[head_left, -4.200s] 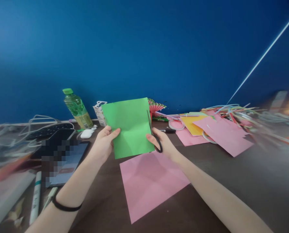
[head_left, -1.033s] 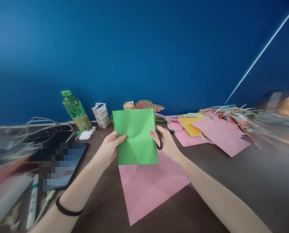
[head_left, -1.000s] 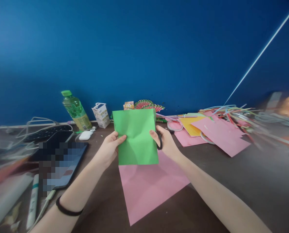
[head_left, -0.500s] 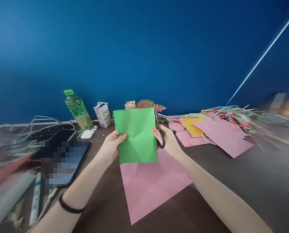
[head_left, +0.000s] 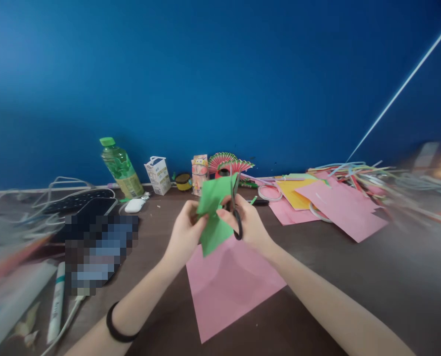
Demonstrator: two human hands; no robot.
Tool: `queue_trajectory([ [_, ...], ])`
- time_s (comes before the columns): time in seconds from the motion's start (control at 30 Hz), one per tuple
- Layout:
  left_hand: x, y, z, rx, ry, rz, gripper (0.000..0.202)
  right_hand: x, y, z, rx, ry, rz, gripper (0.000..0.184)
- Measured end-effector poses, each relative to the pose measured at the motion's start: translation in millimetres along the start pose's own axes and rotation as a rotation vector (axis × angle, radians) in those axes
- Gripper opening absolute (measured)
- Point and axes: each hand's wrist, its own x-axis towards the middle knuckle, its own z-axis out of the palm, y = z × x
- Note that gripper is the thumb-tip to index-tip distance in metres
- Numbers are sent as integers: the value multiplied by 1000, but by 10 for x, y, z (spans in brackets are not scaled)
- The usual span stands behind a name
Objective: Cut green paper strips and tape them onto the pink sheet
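Green paper [head_left: 213, 228] now narrower in view – probably being folded, no longer held flat. It's above pink sheet [head_left: 231, 291]; left hand [head_left: 185, 230] pinches it, right hand [head_left: 252, 222] grips scissors [head_left: 239, 231] – paper contact unclear.

Green sheet [head_left: 213, 207] looks much narrower now: half a second ago it was broad and squarish, now a slim slanted piece; can't tell from here if it's folded or just turned. Left hand [head_left: 186, 231] has come right and pinches it closer in. Right hand [head_left: 250, 217] has shifted slightly left and down, taking the scissors [head_left: 240, 228] with it. Gap between hands is down a lot. Things the sheet was hiding now show: all of the yellow tub [head_left: 183, 183], most of the printed box [head_left: 199, 173], more of the pink sheet's [head_left: 230, 291] far part.
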Motion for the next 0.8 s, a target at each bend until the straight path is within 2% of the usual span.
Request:
queue_trajectory([
  [0.1,-125,54,92,0,-188,52,20,-43,-73,36,-93,-3,-60,27],
  [0.17,-163,83,107,75,-212,113,27,-51,-109,25,-126,36,-62,24],
  [0.27,-140,114,70,176,-219,158,26,-35,-132,-32,-65,84,-18,20],
  [0.33,-84,142,15,130,-169,133,30,-12,-133,-84,-10,90,-12,22],
  [0.43,21,216,-98,-46,5,38,51,27,-134,-155,78,44,-43,24],
  [0.47,51,245,-138,-96,10,-52,52,37,-140,-173,110,15,-40,25],
  [0.53,96,297,-208,-184,-72,-235,47,50,-157,-195,157,-34,-5,27],
  [0.6,124,329,-261,-217,-85,-330,39,55,-173,-204,155,-46,31,29],
  [0.67,144,345,-305,-233,-16,-306,33,55,-176,-203,132,-65,83,32],
  [0.8,203,362,-412,-259,164,-120,28,43,-147,-185,58,-166,145,40],
])
